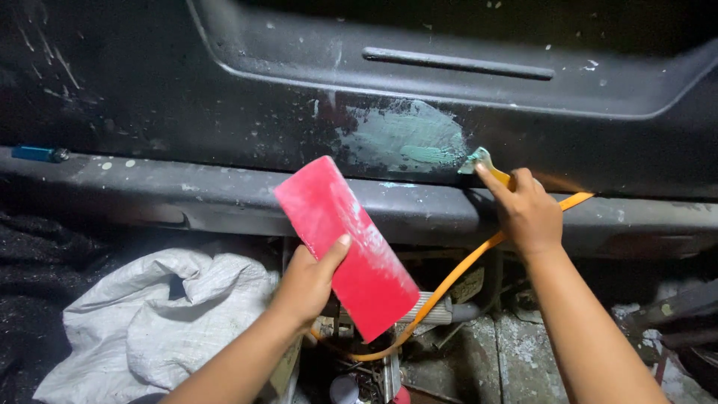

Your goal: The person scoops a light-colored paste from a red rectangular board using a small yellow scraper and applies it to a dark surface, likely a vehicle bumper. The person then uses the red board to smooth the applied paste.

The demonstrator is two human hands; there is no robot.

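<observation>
My left hand [308, 283] grips a flat red rectangular board [345, 245] dusted with pale filler, tilted with its long side running down to the right. My right hand [526, 212] holds a yellow spreader [482, 160] with greenish putty on its tip, pressed against a dark car body panel [187, 112]. Just left of the spreader is a patch of pale green putty [404, 138] smeared on the panel.
An orange hose [449, 280] loops under my right wrist down to the ground. A crumpled white sack [157, 314] lies at lower left. A small blue object [37, 153] rests on the sill at far left. Scrap and debris [479, 344] litter the floor beneath the car.
</observation>
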